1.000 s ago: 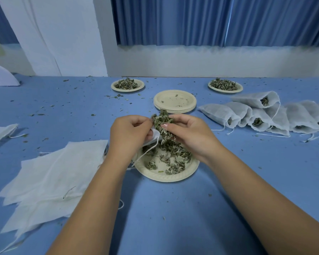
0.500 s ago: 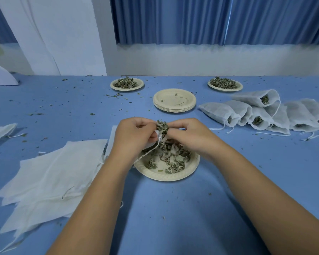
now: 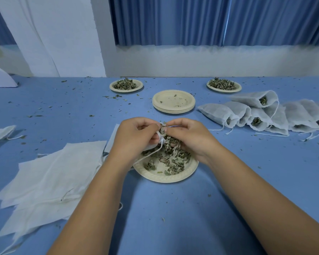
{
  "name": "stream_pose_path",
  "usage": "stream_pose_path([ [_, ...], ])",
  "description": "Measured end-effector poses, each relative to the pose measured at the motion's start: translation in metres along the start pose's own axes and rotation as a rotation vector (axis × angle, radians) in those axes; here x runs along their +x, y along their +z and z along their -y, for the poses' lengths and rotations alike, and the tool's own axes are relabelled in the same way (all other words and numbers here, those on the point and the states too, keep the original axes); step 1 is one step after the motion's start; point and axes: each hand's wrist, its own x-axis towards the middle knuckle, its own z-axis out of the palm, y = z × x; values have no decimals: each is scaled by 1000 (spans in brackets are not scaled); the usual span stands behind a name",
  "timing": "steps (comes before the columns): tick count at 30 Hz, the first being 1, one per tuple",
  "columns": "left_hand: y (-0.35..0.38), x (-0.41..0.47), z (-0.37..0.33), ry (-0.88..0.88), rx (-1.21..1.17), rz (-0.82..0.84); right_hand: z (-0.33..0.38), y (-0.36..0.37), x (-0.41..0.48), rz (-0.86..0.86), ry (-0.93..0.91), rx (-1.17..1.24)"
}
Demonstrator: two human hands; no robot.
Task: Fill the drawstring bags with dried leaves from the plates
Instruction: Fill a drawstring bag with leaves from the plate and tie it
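My left hand (image 3: 134, 137) grips a white drawstring bag (image 3: 159, 138) by its mouth, just above a paper plate (image 3: 166, 178) of dried leaves (image 3: 173, 157). Most of the bag is hidden under the hand; its string hangs down onto the plate. My right hand (image 3: 190, 137) pinches a clump of leaves right at the bag's mouth. Flat empty bags (image 3: 50, 179) lie in a pile to the left. Several filled bags (image 3: 256, 113) lie in a row at the right.
A stack of empty paper plates (image 3: 173, 103) stands behind my hands. Two more plates of leaves sit at the back, one left (image 3: 126, 85) and one right (image 3: 223, 85). Another bag (image 3: 0, 133) lies at the far left edge. Leaf crumbs are scattered over the blue table (image 3: 173, 218).
Both hands have dropped closer to the plate and come together. The clump of leaves in my right hand has shrunk and now sits at the bag's mouth.
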Motion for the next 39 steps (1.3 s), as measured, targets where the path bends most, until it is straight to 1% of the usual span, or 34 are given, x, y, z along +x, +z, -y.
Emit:
stream_pose_path([
  [3, -1, 0, -3, -19, -50, 23, 1, -4, 3, 92, 120, 12],
  [5, -2, 0, -3, -17, -29, 25, 0, -5, 4, 160, 129, 22],
  [6, -2, 0, -3, -3, 4, 18, 1, -4, 3, 165, 119, 38],
  [8, -2, -2, -2, 73, 118, -7, 1, 0, 2, 113, 92, 32],
  [11, 1, -6, -2, 203, 292, 11, -3, 6, 3, -23, 24, -96],
  [13, 4, -9, -1, 208, 325, 59, -6, 10, 4, -104, -16, -175],
  [15, 5, -8, 0, 198, 337, 36, -6, 11, 4, -117, -19, -192],
  [17, 1, -5, 0, 187, 338, -30, -1, 9, 3, -44, 21, -120],
  [19, -4, -2, 0, 171, 309, -79, 8, 4, 0, 68, 106, 53],
  [20, -6, -1, 0, 166, 287, -99, 12, 1, -2, 96, 142, 121],
  [24, -7, 1, 0, 172, 262, -143, 21, -6, -7, 103, 229, 127],
  [27, -7, 0, 1, 172, 256, -145, 22, -4, -11, 124, 182, 163],
  [30, -6, 1, 1, 166, 269, -135, 20, -1, -14, 12, 46, 104],
  [33, -4, 0, 2, 154, 256, -100, 18, 3, -15, -41, -101, -29],
  [35, -3, 0, 3, 149, 244, -77, 17, 5, -14, -32, -124, -75],
  [39, -4, 1, 2, 111, 191, -62, 18, 2, -15, 51, -83, -7],
])
